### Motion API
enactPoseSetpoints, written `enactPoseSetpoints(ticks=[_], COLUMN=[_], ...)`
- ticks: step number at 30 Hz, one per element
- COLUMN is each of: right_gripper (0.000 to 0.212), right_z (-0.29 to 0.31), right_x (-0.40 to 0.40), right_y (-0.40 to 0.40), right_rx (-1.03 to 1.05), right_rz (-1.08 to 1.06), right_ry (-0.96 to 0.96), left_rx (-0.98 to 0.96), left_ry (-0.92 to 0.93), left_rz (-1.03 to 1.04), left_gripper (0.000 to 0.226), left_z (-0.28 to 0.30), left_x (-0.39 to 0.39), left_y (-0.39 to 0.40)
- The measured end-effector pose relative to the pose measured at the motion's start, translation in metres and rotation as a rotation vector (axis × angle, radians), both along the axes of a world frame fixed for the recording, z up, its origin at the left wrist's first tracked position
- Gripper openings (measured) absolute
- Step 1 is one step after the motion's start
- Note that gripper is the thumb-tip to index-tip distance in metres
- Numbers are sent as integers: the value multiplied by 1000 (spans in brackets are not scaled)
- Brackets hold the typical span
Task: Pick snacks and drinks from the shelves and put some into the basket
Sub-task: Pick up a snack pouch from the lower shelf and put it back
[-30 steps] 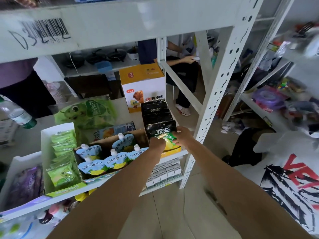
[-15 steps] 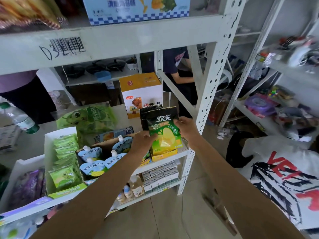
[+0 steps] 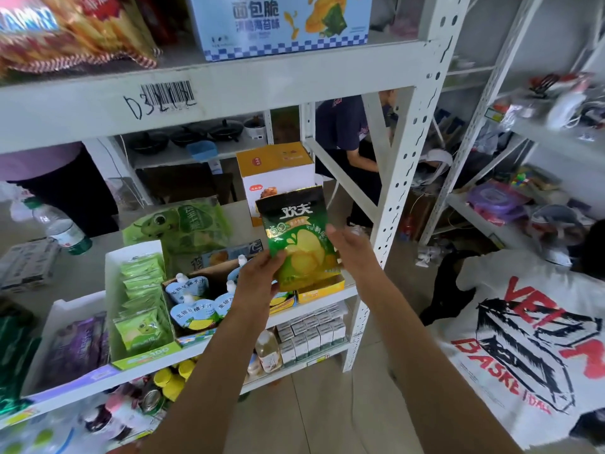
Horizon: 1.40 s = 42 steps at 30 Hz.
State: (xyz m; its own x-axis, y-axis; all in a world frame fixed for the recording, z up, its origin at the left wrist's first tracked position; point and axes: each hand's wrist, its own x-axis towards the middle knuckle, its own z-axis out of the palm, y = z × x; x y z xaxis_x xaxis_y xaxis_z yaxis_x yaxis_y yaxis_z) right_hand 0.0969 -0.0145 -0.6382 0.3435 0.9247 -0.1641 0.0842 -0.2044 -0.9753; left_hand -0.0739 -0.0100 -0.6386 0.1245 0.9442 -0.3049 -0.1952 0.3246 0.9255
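Between both grips, green-and-black foil snack pouch (image 3: pixel 299 239) stands upright, long axis vertical, left hand (image 3: pixel 262 280) pinching its lower left edge, right hand (image 3: pixel 352 249) fingers curled on right edge; no basket visible, destination unclear.

Glossy foil-plastic snack bag (image 3: pixel 299 239); matt painted metal shelf upright (image 3: pixel 404 165); cardboard box (image 3: pixel 276 173), smooth printed.

Open floor (image 3: pixel 327 404) lies below and right of the hands, while the white upright (image 3: pixel 397 191) stands close right and packed shelf boxes (image 3: pixel 196 290) crowd left.
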Motion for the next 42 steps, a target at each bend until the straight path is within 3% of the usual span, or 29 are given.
enactPoseSetpoints(ticks=[1, 4, 6, 18, 26, 42], right_gripper=[68, 20, 10, 16, 32, 27], right_z=[0, 4, 5, 17, 22, 25], right_x=[-3, -19, -27, -41, -40, -41], right_y=[-4, -20, -26, -40, -48, -54], right_rx=[-27, 16, 93, 170, 162, 146], right_rz=[21, 52, 42, -139, -28, 18], right_ry=[43, 287, 338, 358, 516, 689], left_rx=[6, 34, 48, 135, 150, 137], left_ry=[-14, -21, -8, 68, -11, -100], left_rz=[2, 17, 34, 56, 136, 159], left_gripper=[26, 29, 30, 29, 20, 8], left_z=[0, 5, 7, 7, 12, 21], left_x=[-2, -5, -6, -11, -23, -28], left_y=[1, 1, 0, -8, -18, -27])
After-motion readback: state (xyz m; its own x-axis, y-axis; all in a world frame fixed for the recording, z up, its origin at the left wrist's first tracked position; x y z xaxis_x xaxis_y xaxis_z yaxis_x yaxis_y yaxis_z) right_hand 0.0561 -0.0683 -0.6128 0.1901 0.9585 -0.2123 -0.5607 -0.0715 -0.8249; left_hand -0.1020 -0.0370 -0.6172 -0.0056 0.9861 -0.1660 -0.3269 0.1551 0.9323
